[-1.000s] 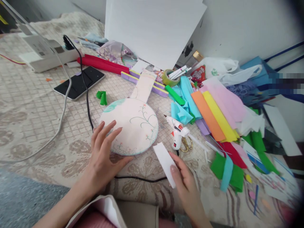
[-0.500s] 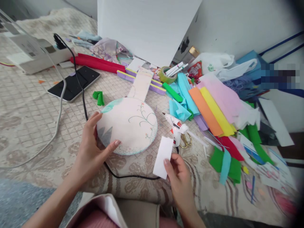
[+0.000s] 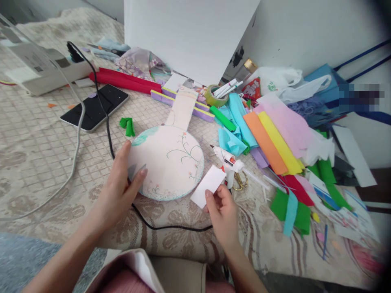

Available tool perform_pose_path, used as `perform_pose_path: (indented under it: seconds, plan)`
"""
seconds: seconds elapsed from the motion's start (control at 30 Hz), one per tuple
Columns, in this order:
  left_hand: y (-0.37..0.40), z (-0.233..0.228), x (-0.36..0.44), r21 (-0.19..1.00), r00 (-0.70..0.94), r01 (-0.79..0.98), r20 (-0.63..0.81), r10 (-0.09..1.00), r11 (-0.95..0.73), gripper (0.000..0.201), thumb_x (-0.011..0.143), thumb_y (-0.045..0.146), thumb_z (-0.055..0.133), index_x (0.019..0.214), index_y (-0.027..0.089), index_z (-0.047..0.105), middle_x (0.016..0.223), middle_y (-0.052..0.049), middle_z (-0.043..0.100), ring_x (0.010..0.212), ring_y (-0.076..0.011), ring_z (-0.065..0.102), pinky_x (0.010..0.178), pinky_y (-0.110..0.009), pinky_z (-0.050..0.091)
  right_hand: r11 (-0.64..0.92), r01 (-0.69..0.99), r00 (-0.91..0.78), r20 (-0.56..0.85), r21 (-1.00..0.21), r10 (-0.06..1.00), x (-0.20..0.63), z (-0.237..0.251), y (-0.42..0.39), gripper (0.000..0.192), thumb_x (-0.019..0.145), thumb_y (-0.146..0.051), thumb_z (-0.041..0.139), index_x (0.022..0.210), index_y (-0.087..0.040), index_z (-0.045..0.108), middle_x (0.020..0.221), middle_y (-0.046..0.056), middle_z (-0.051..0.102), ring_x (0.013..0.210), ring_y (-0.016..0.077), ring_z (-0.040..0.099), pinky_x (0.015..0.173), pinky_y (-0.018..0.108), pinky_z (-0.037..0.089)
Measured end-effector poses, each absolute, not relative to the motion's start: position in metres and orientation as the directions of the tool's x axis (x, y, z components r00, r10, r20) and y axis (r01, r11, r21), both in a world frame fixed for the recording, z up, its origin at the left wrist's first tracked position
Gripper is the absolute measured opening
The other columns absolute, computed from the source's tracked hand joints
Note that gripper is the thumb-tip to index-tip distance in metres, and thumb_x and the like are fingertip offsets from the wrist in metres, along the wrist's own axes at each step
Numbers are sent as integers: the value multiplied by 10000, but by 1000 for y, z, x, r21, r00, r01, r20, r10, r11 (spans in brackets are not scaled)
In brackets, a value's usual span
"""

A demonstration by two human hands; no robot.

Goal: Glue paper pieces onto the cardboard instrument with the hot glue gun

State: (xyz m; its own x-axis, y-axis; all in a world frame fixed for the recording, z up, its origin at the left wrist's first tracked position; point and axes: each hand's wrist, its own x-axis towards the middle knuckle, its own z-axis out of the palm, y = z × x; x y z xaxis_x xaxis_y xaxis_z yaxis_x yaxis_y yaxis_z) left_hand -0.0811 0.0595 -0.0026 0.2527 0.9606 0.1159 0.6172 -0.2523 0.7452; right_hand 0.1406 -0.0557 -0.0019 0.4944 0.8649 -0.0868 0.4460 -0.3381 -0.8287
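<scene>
the left hand (image 3: 117, 191) grips the left edge of a round pale pink paper fan with thin green plant drawings (image 3: 169, 160), thumb on top and fingers at the rim. the fan lies flat on the beige patterned cloth (image 3: 36, 146), and its pale paper handle (image 3: 182, 110) points away from the person. the right hand (image 3: 222, 213) pinches a small white paper rectangle (image 3: 208, 186) between thumb and fingers. the paper sits tilted, just beside the fan's right edge. the two hands are apart, one on each side of the fan.

a white hot glue gun (image 3: 227, 160) lies just behind the white paper, near gold-handled scissors (image 3: 240, 181). a black cord (image 3: 159, 226) runs under the fan's left side and across the cloth in front of the hands. a black phone (image 3: 94, 106) lies further back on the left. a folded green paper scrap (image 3: 128, 125) rests between the phone and the fan. to the right lies a heap of coloured paper sheets (image 3: 275, 140) in orange, yellow, pink, blue and green. a big white board (image 3: 189, 34) leans at the back.
</scene>
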Motion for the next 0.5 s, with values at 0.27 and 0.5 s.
perform_pose_path:
  seconds: [0.27, 0.5]
  plan:
    - [60, -15, -84, 690, 324, 606, 240, 915, -396, 630, 930, 270, 396, 1487, 182, 115, 1553, -101, 177, 1423, -212, 169, 1166, -416, 158, -362, 389, 495, -139, -847, 858, 135, 3, -50, 212, 883, -383, 521, 766, -214, 469, 551, -50, 491, 448, 105, 480, 414, 223, 360]
    - [62, -17, -83, 658, 347, 615, 269, 899, -434, 633, 921, 246, 386, 1488, 189, 110, 1555, -100, 166, 1427, -220, 155, 1166, -432, 162, -330, 400, 503, -96, -855, 859, 125, 3, -55, 161, 884, -355, 518, 834, -203, 496, 552, -42, 523, 452, 115, 515, 420, 225, 409]
